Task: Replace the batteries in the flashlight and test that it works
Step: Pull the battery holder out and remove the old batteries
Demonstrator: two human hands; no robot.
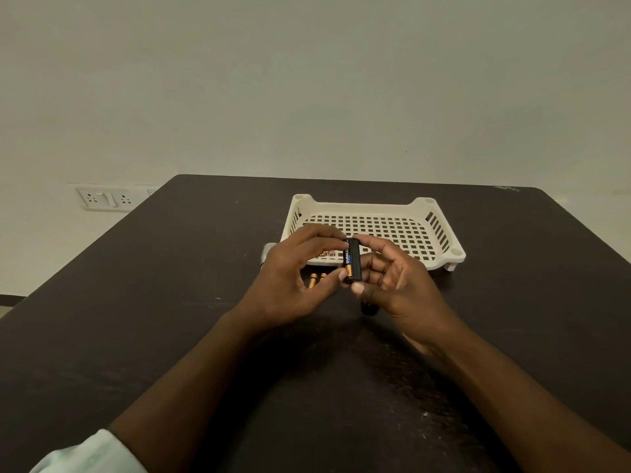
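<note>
Both hands meet above the dark table (170, 302), just in front of a white basket (440, 233). My right hand (399, 285) holds a black battery holder (355, 261) upright between thumb and fingertips. A black and copper battery (348, 262) sits against its left side, and my left hand (293, 278) pinches that battery between forefinger and thumb. Two copper-tipped batteries (317, 278) lie on the table behind my left hand. A black flashlight part (368, 308) lies on the table under my right hand, mostly hidden. A silver piece (268, 252) peeks out behind my left hand.
The white perforated basket stands at the far middle of the table; small items (326, 254) show at its front edge behind my fingers. A wall socket plate (102, 198) is on the wall at the left. The table's far edge runs just behind the basket.
</note>
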